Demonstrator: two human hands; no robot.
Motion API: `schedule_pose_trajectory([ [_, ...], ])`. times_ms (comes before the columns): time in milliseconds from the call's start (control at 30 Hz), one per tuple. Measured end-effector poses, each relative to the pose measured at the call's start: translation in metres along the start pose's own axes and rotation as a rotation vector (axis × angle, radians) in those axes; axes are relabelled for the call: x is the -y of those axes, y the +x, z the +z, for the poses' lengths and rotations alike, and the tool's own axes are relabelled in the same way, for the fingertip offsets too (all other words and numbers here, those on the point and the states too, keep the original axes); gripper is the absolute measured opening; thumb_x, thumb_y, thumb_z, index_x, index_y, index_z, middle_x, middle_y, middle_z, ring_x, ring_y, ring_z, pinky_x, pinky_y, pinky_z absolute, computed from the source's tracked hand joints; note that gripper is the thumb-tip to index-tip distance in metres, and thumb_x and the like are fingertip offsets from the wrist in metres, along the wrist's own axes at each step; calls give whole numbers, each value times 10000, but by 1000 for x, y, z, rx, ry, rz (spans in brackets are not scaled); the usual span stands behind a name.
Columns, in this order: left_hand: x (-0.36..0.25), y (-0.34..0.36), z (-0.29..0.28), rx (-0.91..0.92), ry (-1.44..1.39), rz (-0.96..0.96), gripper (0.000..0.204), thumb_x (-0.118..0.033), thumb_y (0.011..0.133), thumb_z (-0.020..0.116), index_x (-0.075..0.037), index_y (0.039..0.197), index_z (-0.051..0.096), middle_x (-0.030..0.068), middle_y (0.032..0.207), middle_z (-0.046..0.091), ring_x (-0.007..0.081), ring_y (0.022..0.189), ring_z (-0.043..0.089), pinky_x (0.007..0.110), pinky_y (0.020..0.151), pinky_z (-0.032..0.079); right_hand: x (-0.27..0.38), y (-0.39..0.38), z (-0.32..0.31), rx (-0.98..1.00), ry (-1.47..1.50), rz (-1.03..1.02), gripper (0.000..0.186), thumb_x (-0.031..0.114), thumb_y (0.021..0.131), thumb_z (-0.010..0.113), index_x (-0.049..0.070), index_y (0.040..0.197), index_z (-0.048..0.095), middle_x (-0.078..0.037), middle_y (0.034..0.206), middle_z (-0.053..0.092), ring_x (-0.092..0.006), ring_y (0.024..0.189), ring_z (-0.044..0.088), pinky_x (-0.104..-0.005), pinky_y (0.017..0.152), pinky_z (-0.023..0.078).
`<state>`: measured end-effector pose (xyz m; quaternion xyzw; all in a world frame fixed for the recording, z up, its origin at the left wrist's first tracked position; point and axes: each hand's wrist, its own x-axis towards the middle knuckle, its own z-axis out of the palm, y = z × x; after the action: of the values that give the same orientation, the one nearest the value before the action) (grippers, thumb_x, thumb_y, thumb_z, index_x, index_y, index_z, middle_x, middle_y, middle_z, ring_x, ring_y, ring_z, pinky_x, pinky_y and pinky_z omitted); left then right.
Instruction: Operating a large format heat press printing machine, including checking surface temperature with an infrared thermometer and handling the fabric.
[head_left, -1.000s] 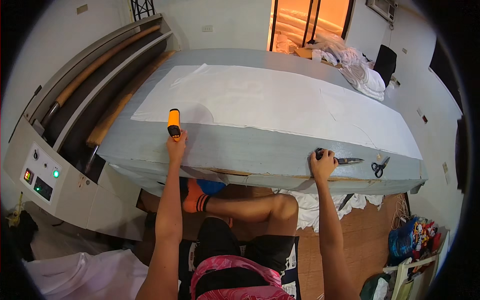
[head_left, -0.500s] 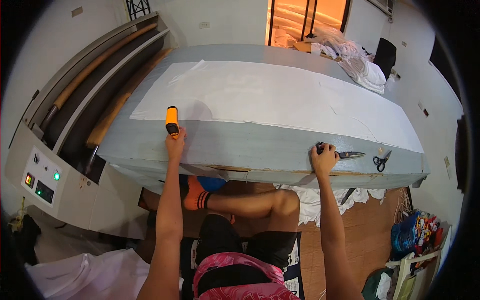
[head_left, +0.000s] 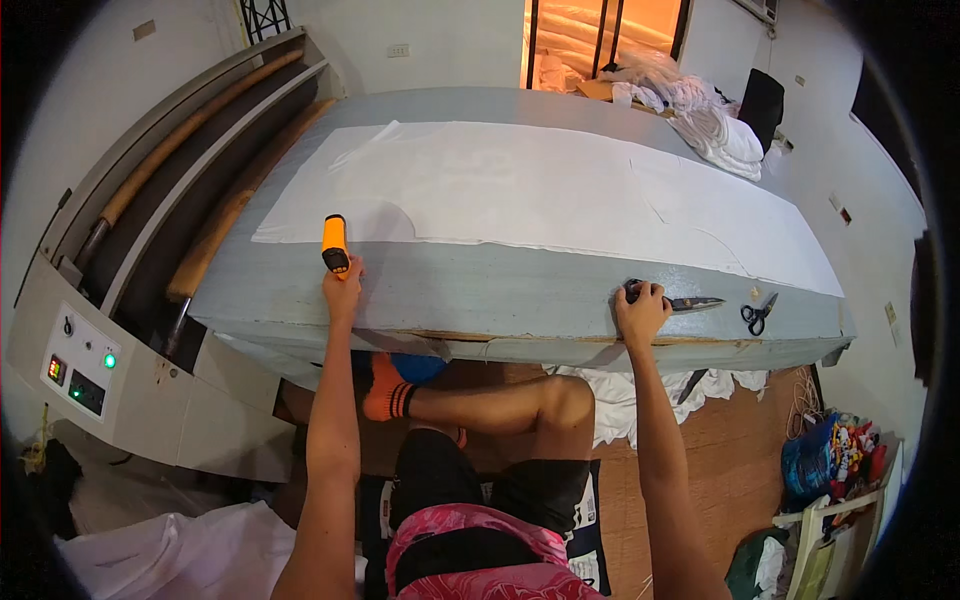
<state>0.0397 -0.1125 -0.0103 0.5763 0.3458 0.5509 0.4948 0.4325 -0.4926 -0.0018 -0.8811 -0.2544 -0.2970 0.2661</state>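
Observation:
My left hand (head_left: 343, 285) is wrapped round the grip of an orange-and-black infrared thermometer (head_left: 335, 240), held up near the table's front edge beside the white fabric's near left corner. On the right, my right hand (head_left: 644, 312) has its fingers curled over the black handles of large scissors (head_left: 697, 304). Their blades point right along the grey table (head_left: 480, 290). A smaller black pair of scissors (head_left: 758, 316) lies a little further right, its blades apart. Across the table stretches a long white fabric sheet (head_left: 500, 185) with a few wrinkles.
A roller machine (head_left: 140, 330) with a lit control panel stands along the left. Bundled white cloth (head_left: 715, 135) sits at the table's far right. White fabric (head_left: 620, 405) lies under the front edge. A blue bag (head_left: 810, 465) and a rack (head_left: 850, 510) stand at lower right.
The view has shifted slightly, so the scene sits a little further left. Both hands keep their hold and their places over the table.

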Motion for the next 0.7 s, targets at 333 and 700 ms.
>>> schedule_pose_trajectory([
  [333,1,3,-1,40,-58,-1,183,-152,927,708,-35,1044,632,24,826,650,111,761,620,262,682,486,-3,0,3,-22,0,-11,303,341,809,701,71,944,681,-148,1069,631,-318,1039,595,-478,1004,363],
  [700,-2,0,2,26,-47,-54,177,-146,932,701,-39,1050,625,26,830,653,116,766,622,268,702,486,-2,1,3,-15,0,-17,294,322,801,687,71,954,699,-160,1080,644,-324,1053,599,-476,1004,368],
])
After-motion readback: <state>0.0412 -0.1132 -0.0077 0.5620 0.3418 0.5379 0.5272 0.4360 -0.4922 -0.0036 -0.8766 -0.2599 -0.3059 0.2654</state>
